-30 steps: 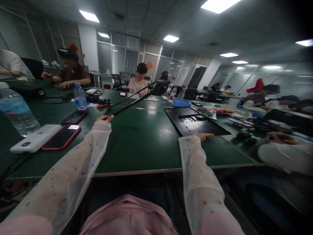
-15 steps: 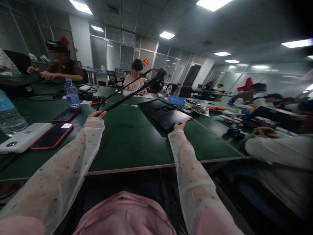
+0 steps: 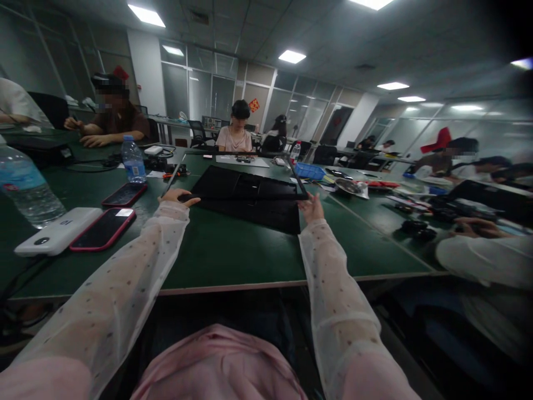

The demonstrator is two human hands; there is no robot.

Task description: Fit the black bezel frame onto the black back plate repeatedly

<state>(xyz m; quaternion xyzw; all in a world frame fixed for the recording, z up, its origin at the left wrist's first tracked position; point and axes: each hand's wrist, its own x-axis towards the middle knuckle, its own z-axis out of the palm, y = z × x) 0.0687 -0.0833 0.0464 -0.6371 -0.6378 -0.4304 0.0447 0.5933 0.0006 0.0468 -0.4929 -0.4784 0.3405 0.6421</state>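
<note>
A thin black rectangular bezel frame (image 3: 250,196) is held roughly level between my hands, just over a dark laptop-cover-like panel (image 3: 266,215) on the green table. My left hand (image 3: 177,196) is closed around the bezel's near left corner. At the near right corner, my right hand (image 3: 311,208) pinches it between thumb and fingers. The panel lies at an angle, and the bezel's near bar crosses in front of it. Whether bezel and panel touch, I cannot tell.
To the left are a red-edged phone (image 3: 103,230), a second phone (image 3: 125,194), a white power bank (image 3: 58,230) and water bottles (image 3: 134,158). A blue basket (image 3: 309,170) and a metal bowl (image 3: 350,186) stand right of the panel. A co-worker's sleeve (image 3: 478,250) is at the right.
The bezel has come down from a steep tilt to nearly level. My right hand has left the panel's corner and taken the bezel's right end. The panel now sits further left, turned.
</note>
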